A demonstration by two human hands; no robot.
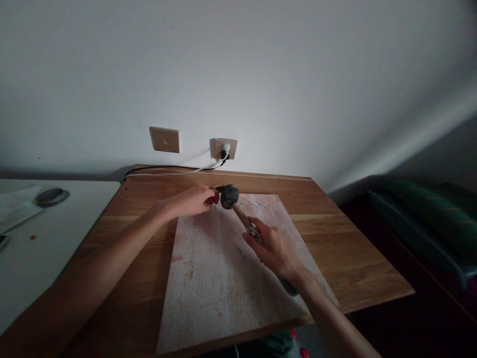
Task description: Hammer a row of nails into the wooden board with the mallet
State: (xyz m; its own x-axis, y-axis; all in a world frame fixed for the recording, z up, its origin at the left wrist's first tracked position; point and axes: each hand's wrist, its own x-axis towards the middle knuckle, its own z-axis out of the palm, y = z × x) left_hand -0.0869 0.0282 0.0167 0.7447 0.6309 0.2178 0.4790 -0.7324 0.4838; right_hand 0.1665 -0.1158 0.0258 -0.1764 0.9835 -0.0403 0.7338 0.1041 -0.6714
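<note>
My right hand [274, 243] is wrapped round the wooden handle of a hammer [229, 196]. Its dark, rounded head hangs over the far part of a whitish, worn wooden board [208, 278]. Just left of the hammer head, my left hand [201, 200] is closed, fingertips pinched together above the board's far left corner. Whatever is between those fingertips is too small and too dark to make out. Several thin nails [257, 203] stand along the board's far edge, right of the hammer head. Another small nail-like piece [241, 251] is near the middle of the board.
The board lies on a brown wooden table [357, 248]. Against the wall, white and black cables [171, 173] run to a socket [230, 148]. On the left, a white table [74, 219] bears a tape roll [52, 197] and papers. Dark bedding [428, 223] is at the right.
</note>
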